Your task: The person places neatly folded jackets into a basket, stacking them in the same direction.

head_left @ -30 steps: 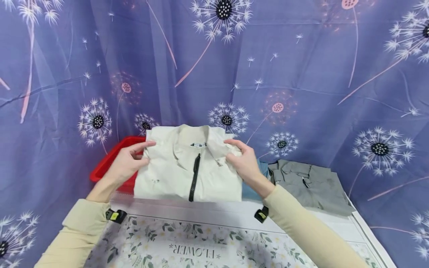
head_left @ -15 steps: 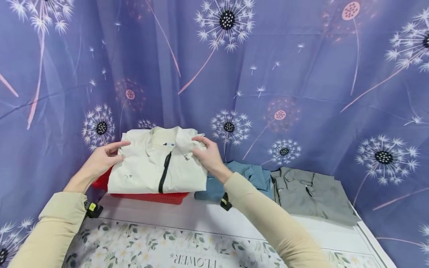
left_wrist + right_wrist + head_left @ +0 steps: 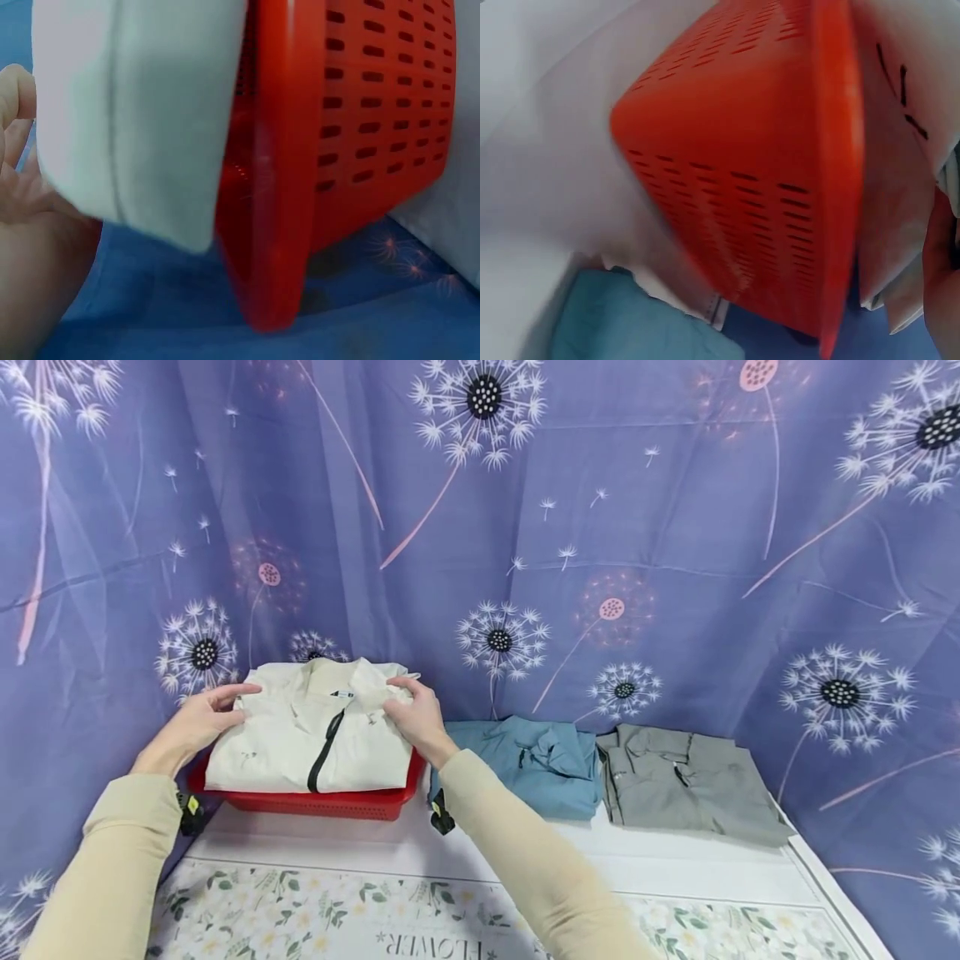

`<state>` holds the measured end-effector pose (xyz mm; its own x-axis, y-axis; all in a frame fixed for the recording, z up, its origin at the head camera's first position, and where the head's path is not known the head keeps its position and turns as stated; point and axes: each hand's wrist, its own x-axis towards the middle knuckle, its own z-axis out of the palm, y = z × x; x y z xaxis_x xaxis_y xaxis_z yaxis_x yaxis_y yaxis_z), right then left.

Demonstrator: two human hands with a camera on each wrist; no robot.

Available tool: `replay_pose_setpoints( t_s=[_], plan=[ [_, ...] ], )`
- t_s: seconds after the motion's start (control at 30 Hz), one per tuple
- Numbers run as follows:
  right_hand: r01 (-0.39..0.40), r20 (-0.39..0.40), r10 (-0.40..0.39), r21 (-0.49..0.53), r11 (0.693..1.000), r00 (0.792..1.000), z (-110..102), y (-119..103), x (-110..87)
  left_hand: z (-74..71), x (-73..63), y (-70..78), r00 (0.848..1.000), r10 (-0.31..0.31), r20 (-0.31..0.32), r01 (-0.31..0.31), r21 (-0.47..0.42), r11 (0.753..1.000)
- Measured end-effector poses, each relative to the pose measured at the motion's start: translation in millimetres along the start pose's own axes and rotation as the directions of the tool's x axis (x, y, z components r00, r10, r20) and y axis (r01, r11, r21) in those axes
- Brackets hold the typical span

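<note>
A folded white jacket with a black zipper lies over the mouth of a red plastic basket. My left hand grips its left side, thumb and fingers at the upper edge. On the opposite side my right hand pinches the jacket near the collar. In the left wrist view the jacket's edge hangs close beside the rim of the perforated basket. From the right wrist, the basket's slotted wall shows with the jacket at its rim; only part of the right hand appears there.
A folded blue garment lies right of the basket, and a folded grey jacket sits beyond it near the table's right edge. A purple dandelion-print curtain hangs behind. The white table has a floral mat in front.
Both hands have carried the white jacket left and brought it down over the red basket. The blue garment, largely hidden before, is now in view.
</note>
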<state>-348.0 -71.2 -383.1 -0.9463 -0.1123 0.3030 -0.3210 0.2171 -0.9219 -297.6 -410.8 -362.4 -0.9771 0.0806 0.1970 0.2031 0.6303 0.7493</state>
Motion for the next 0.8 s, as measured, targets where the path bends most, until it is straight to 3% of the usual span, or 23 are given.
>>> replay_pose_setpoints(
  t_s=[0.2, 0.43, 0.63, 0.8],
  plan=[
    [-0.026, -0.002, 0.026, -0.069, 0.997, 1.0, 4.9, 16.1, -3.3, 9.9, 10.0, -11.7, 0.996, -0.048, 0.074, 0.047, 0.021, 0.999],
    [-0.011, -0.009, 0.009, -0.154, 0.988, 1.0, 10.5, 19.5, -2.6, 17.3, 13.7, -15.9, 0.996, -0.056, 0.063, 0.049, 0.109, 0.993],
    [-0.091, 0.004, 0.095, -0.244, 0.966, 0.996, 12.9, 20.5, -3.7, 26.7, 14.0, -21.3, 0.994, -0.064, 0.088, 0.046, 0.201, 0.979],
    [-0.145, 0.019, 0.158, -0.296, 0.944, 0.987, 14.5, 23.5, -5.9, 33.7, 15.2, -27.3, 0.992, -0.041, 0.119, 0.015, 0.212, 0.977]
  ],
)
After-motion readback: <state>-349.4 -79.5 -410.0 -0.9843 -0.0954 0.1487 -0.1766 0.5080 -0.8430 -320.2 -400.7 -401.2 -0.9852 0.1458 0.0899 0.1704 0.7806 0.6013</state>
